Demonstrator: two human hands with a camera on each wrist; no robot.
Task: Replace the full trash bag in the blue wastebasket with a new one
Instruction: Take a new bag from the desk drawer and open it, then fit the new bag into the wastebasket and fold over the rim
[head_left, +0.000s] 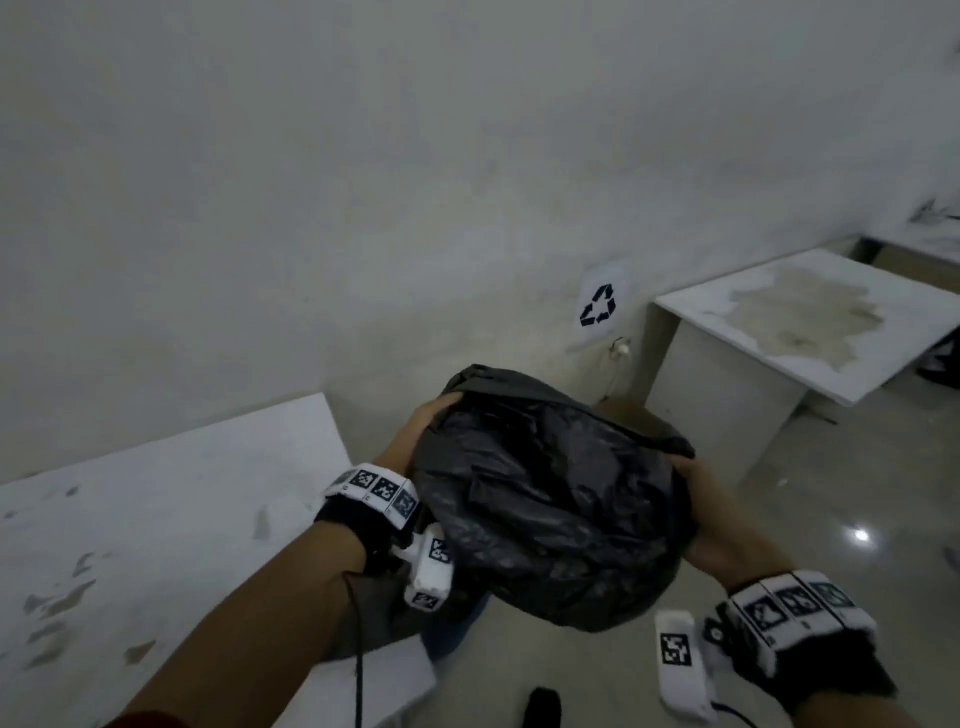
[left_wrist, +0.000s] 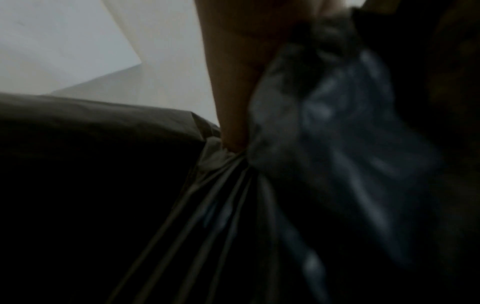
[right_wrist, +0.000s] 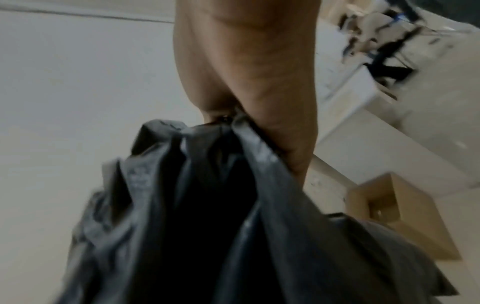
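A full black trash bag (head_left: 550, 509) hangs in the air in the middle of the head view, crumpled and bulging. My left hand (head_left: 418, 434) grips its upper left edge, and my right hand (head_left: 701, 499) grips its right edge. In the left wrist view my left hand (left_wrist: 233, 78) digs into gathered black plastic (left_wrist: 228, 185). The right wrist view shows my right hand (right_wrist: 259, 82) curled round a bunched fold of the bag (right_wrist: 202, 185). A dark shape with a bluish sliver (head_left: 475, 610) lies under the bag; I cannot tell whether it is the wastebasket.
A white table (head_left: 156, 519) stands at the left, a stained white table (head_left: 805, 322) at the right. A recycling sign (head_left: 598, 306) hangs on the wall. A cardboard box (right_wrist: 389, 207) sits on the glossy floor (head_left: 831, 493) behind the bag.
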